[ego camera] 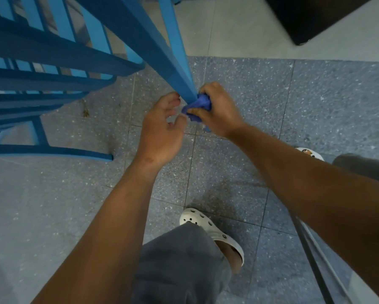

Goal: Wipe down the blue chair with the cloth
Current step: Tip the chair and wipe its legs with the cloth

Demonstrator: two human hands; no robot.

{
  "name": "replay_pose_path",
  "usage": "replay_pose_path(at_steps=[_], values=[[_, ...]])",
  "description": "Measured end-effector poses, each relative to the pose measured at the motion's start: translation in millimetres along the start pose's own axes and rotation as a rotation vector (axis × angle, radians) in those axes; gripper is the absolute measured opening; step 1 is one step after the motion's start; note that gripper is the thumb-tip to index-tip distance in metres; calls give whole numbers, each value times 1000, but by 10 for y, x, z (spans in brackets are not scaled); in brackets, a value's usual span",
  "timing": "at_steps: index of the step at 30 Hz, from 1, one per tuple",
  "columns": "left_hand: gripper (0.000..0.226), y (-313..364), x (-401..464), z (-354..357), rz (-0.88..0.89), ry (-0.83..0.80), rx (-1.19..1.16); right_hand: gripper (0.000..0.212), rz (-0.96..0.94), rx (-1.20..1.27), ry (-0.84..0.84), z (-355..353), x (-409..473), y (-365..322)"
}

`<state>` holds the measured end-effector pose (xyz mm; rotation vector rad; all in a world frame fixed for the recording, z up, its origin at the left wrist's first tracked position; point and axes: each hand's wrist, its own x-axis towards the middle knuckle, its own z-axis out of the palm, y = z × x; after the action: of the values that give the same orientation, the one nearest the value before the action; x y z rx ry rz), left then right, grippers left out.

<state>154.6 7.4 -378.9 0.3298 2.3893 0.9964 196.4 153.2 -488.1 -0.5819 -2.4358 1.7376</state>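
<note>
The blue chair (127,34) fills the upper left, seen from above with its slats and rungs. One of its legs (173,69) runs down to the floor at the centre. My right hand (217,110) is shut on a bunched blue cloth (198,105), wrapped around the bottom of that leg. My left hand (162,128) hovers just left of the leg with fingers spread and curled, thumb tip close to the cloth, holding nothing.
Speckled blue-grey floor tiles (315,95) lie below, paler tiles beyond. A dark cabinet corner (311,20) stands at the top right. My feet in white clogs (210,231) stand behind the hands. A glass panel edge (315,264) runs along the lower right.
</note>
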Motion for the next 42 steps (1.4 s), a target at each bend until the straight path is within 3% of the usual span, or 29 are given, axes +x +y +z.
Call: replay_pose_path(at_steps=[3,8,11,15,19,24,30,34,39,42], values=[[41,-2,-2,36,-2,-17,5,37,99,-45,-100,-44,20,87],[21,70,-2,24,61,30,-71,45,-283,13,156,-156,140,-452],[26,106,-18,-3,37,72,-202,43,-384,53,213,-154,156,-628],[40,136,-27,-45,117,0,-262,37,-222,97,103,-66,61,-474],[37,201,-37,-53,105,7,-181,40,-170,-34,-36,-189,94,-446],[38,255,-83,-79,91,47,-119,46,-278,-158,-234,-606,213,-795],[47,102,-46,-69,91,10,-246,48,-524,-144,-152,-813,334,-1225],[29,34,34,-91,45,-17,-410,40,-517,-30,-105,-657,291,-1073],[71,-84,100,-24,194,-246,-463,42,-296,-31,-124,-355,230,-360],[63,-178,207,172,126,-243,-471,41,-171,-55,-140,-101,192,181]])
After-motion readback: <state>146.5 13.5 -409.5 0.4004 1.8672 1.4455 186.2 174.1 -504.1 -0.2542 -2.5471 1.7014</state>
